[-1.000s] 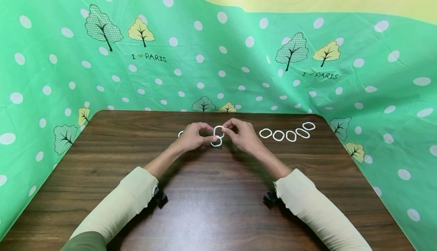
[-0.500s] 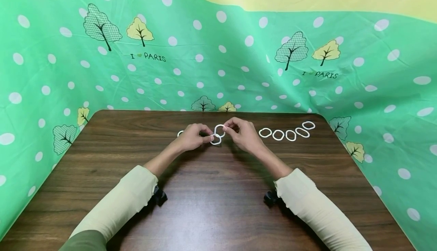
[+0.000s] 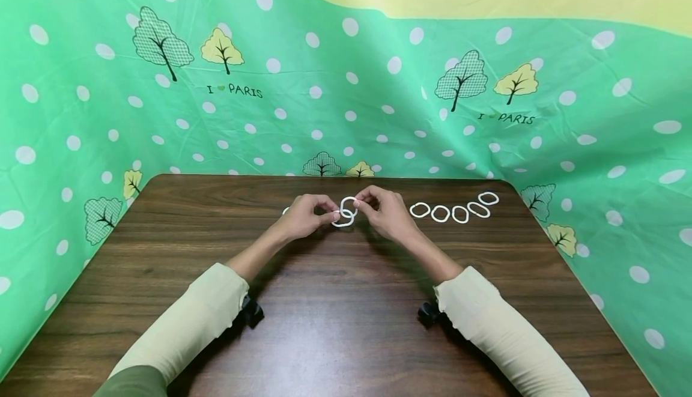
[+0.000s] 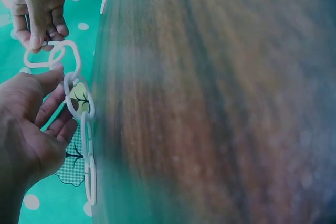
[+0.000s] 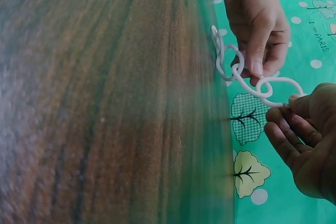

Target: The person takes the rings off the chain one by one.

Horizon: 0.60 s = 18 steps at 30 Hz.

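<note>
My left hand [image 3: 308, 217] and right hand [image 3: 382, 212] meet over the far half of the table, each pinching a white plastic chain link between thumb and fingertips. The left hand's link [image 3: 343, 225] and the right hand's link [image 3: 350, 198] cross each other, one passing through the other in the right wrist view. From the left hand's link [image 4: 76, 56] more joined links [image 4: 90, 182] trail down in the left wrist view. In the head view most of that chain is hidden behind the left hand, with a bit of white link [image 3: 285, 210] showing beside it.
Several loose white links [image 3: 440, 221] lie in a slanting row at the right of the dark wooden table [image 3: 324, 301]. A green dotted cloth [image 3: 303, 115] with printed trees hangs along the table's back and sides. Black wrist cameras [image 3: 251, 312] sit under both forearms.
The left hand's link has turned and shifted slightly right, and overlaps the right hand's link more. The right hand's link has moved slightly up and right. Both arms stay almost in place.
</note>
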Each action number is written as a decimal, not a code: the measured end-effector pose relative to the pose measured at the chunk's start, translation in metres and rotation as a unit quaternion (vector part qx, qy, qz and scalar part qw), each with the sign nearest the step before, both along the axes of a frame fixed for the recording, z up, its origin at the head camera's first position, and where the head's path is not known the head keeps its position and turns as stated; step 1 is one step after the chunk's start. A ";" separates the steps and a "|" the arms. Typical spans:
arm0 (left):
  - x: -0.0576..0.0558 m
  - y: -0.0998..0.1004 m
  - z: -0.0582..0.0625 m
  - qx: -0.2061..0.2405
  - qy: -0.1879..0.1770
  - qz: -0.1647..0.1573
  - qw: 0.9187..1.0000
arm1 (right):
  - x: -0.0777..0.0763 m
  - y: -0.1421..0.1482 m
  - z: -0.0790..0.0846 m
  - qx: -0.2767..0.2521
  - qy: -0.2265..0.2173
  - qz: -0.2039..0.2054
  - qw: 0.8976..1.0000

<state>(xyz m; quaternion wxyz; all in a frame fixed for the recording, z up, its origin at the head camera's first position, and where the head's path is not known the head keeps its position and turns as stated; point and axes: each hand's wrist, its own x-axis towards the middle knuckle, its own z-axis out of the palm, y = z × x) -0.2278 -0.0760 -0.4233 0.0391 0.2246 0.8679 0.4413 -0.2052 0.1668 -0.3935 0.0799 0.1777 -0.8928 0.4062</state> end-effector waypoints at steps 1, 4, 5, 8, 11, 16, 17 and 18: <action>0.000 0.000 0.000 0.005 -0.001 -0.002 1.000 | 0.000 0.000 0.000 0.001 0.001 0.000 1.000; 0.000 0.001 -0.001 0.017 0.003 -0.007 1.000 | 0.000 0.000 0.000 0.001 0.003 0.000 1.000; 0.001 0.001 -0.001 0.021 0.004 -0.008 1.000 | 0.001 0.000 0.000 0.001 0.004 0.000 1.000; 0.000 0.002 -0.001 0.031 0.010 -0.011 0.999 | 0.001 0.000 0.000 0.000 0.006 0.001 1.000; 0.000 0.003 -0.001 0.046 0.013 -0.011 0.999 | 0.001 0.000 0.001 0.001 0.006 0.001 1.000; 0.001 0.002 0.000 0.060 0.023 -0.006 0.998 | 0.002 -0.001 0.002 0.009 0.008 0.001 1.000; 0.002 0.002 0.000 0.061 0.024 -0.004 0.998 | 0.002 -0.001 0.002 0.010 0.008 0.001 1.000; 0.002 0.002 0.000 0.062 0.026 -0.004 0.998 | 0.002 -0.002 0.002 0.010 0.007 0.001 1.000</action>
